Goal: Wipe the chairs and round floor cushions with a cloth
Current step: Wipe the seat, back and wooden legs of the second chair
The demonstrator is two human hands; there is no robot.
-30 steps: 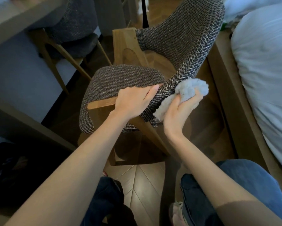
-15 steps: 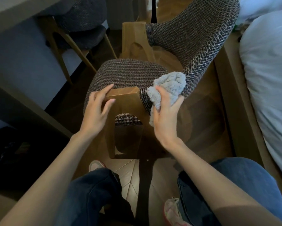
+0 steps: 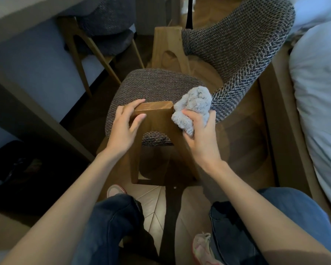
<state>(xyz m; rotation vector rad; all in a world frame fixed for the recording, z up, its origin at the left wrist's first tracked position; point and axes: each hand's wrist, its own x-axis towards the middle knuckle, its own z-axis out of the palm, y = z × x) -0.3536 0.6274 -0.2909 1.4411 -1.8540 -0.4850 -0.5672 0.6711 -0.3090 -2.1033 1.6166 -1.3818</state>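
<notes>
While the person crouches close in front of it, the chair [image 3: 157, 87] stands at the middle of the view, its grey-brown woven seat facing up and its curved woven backrest [image 3: 243, 44] rising on the far right side. The chair's near wooden leg frame [image 3: 155, 119] points toward the person, with its flat top end showing just above the seat edge.

The two hands sit apart, one on each side of that frame. The left hand [image 3: 122, 129] rests on the left end of the wooden top with fairly straight fingers, forefinger along the upper face and thumb on the near face. The right hand [image 3: 201, 136] is curled round a fluffy pale grey cloth [image 3: 195, 104], which is bunched in the fist and lies against the right side of the frame, where the wood meets the lower edge of the backrest.

Beyond the chair to the left, a second chair [image 3: 107, 22] with dark upholstery and wooden legs is tucked under a pale tabletop [image 3: 26, 14]. To the chair's right lies a bed [image 3: 318, 88] with white bedding on a wooden base. In front of the chair, the herringbone wood floor [image 3: 153, 207] shows between the person's knees, which are in blue jeans [image 3: 113, 226], and a pink shoe [image 3: 115, 190] peeks out just below the frame's feet.
</notes>
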